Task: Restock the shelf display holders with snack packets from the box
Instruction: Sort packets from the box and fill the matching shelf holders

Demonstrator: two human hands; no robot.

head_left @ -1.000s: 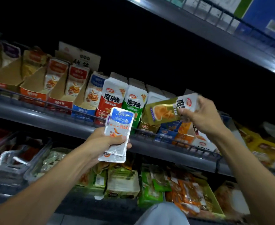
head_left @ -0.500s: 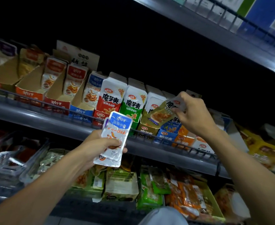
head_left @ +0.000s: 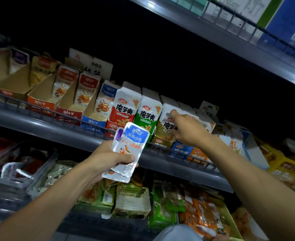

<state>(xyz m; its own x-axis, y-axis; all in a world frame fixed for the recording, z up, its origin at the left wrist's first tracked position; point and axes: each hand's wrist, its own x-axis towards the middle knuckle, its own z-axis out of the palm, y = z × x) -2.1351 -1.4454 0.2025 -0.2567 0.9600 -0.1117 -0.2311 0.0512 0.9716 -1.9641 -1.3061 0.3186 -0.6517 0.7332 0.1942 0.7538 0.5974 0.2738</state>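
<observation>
My left hand (head_left: 106,160) grips a small stack of silver snack packets with blue tops (head_left: 131,148), held in front of the middle shelf's rail. My right hand (head_left: 186,131) reaches to the olive-gold packet (head_left: 167,126) standing at the front of its olive display holder (head_left: 162,142); the outstretched index finger touches the packet's top edge, and the other fingers are hidden behind the hand. To the left stand full red (head_left: 125,110) and green (head_left: 148,113) packet rows, then a blue holder (head_left: 92,120) with matching blue-topped packets (head_left: 106,101).
A wire rail (head_left: 38,110) runs along the middle shelf's front edge. Half-filled cardboard holders (head_left: 42,94) stand further left. Below, bins (head_left: 132,202) hold loose green and orange packets. An upper shelf (head_left: 230,40) overhangs at the right. Yellow boxes (head_left: 282,169) sit at the far right.
The right hand has swung the olive-gold packet from lying sideways in the air to standing upright in its holder, and now only a finger touches it. The left hand has kept its packets.
</observation>
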